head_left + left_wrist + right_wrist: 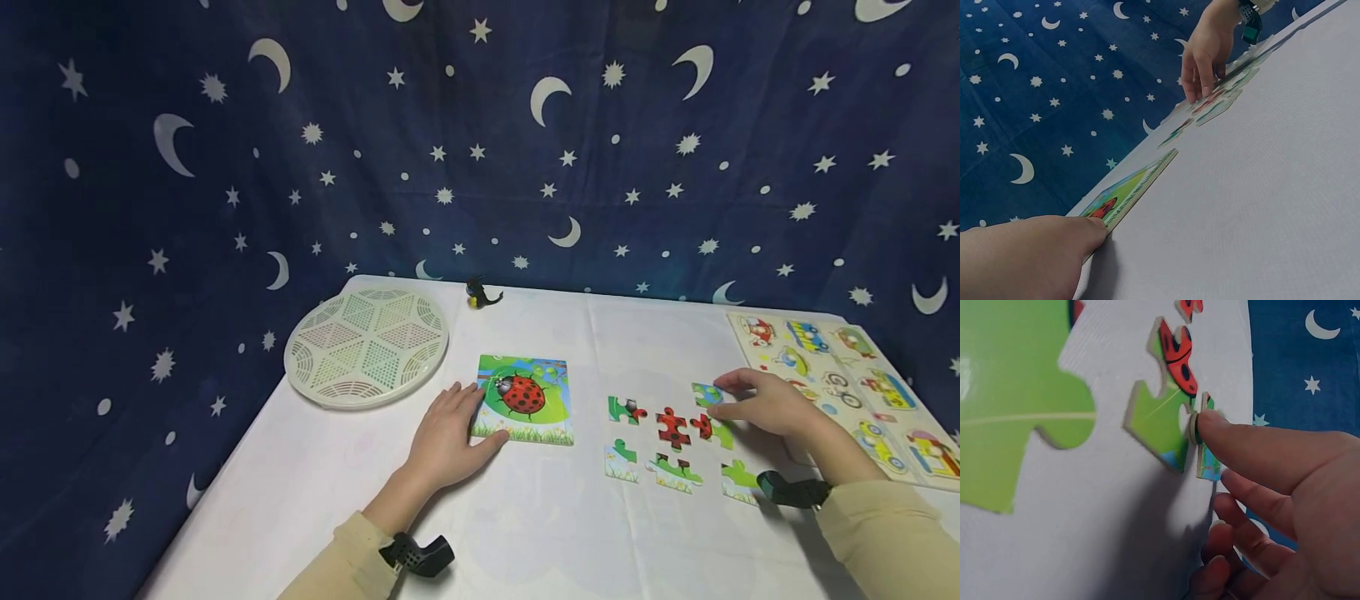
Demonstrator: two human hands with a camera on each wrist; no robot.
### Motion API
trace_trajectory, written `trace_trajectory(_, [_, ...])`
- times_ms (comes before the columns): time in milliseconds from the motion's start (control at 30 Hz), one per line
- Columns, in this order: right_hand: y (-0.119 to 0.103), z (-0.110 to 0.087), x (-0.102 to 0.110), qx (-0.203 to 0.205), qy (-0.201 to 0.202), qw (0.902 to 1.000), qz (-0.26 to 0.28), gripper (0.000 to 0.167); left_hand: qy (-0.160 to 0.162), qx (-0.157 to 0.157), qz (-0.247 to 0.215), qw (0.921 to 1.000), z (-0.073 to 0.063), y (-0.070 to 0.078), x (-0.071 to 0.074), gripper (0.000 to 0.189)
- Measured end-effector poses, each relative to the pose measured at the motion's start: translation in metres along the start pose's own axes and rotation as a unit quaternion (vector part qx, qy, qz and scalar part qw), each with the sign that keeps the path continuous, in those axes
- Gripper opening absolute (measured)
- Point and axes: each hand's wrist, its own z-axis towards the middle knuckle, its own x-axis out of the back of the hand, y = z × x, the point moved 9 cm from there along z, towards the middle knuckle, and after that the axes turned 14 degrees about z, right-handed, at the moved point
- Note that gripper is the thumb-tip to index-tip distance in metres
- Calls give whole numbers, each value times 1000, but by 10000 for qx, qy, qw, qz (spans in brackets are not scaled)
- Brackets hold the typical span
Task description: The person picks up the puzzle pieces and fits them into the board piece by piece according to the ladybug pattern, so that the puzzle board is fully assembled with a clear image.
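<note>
My left hand [448,435] rests on the left edge of a square ladybug puzzle board [557,408], its thumb touching the lower edge. Over on the right, my right hand [770,405] pinches a blue-and-green puzzle piece [706,395] between thumb and forefinger. The right wrist view shows that piece [1210,464] on edge, under the thumb, close beside a green-and-red puzzle piece [1159,419]. Around it several loose ladybug pieces lie apart in rough rows, among them a red centre piece [673,428] and a green corner piece [738,475].
A round pale perforated board [367,348] lies at the back left. A small black toy [480,294] stands at the far edge. On the right lies a wooden picture board [840,358] with vehicles, partly behind my right arm. A starry curtain [480,125] hangs behind the table.
</note>
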Motion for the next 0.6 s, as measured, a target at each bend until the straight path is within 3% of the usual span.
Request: trace_trajectory(600, [1, -1, -2, -130, 113, 9975, 692, 72, -46, 28, -22, 10000, 1, -1, -1, 75])
